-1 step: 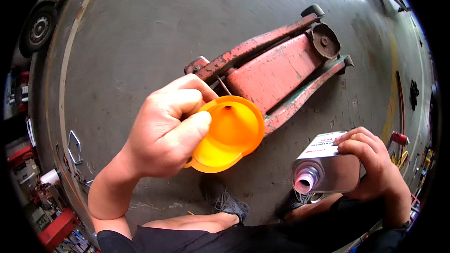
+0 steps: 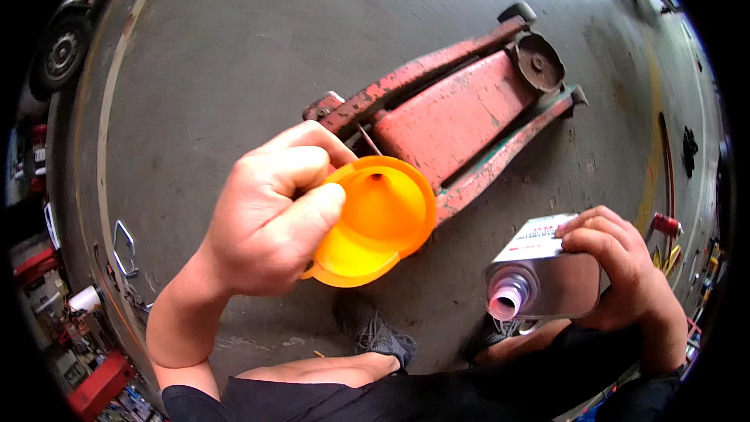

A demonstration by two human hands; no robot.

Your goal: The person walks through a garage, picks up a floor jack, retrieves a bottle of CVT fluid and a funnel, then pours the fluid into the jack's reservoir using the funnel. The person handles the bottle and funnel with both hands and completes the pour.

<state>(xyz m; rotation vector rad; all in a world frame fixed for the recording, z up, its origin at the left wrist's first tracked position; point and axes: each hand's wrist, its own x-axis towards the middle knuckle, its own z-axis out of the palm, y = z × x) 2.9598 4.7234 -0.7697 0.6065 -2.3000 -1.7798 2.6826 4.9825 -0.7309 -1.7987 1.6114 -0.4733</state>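
Closed around the rim of a yellow-orange plastic funnel point(image 2: 387, 211), my left hand point(image 2: 273, 215) holds it with the wide mouth facing up toward me. The funnel's small outlet hole shows as a dark spot inside. My right hand point(image 2: 613, 254) grips a silver metal can point(image 2: 564, 289) with a white printed label. The can lies tilted, its uncapped pinkish spout pointing toward me and apart from the funnel. Beyond both hands, a worn red floor jack point(image 2: 457, 113) stands on the floor, partly hidden by the funnel and my left hand.
A grey shoe point(image 2: 383, 340) of mine is on the floor below the funnel. At the left are a vehicle wheel point(image 2: 64, 53), a bent metal frame point(image 2: 123, 248) and a cluttered area with a red box point(image 2: 101, 383). A red can point(image 2: 666, 225) lies at the far right.
The floor jack and funnel appear very slightly farther left in the view. Both hands keep the same hold on the funnel and the can.
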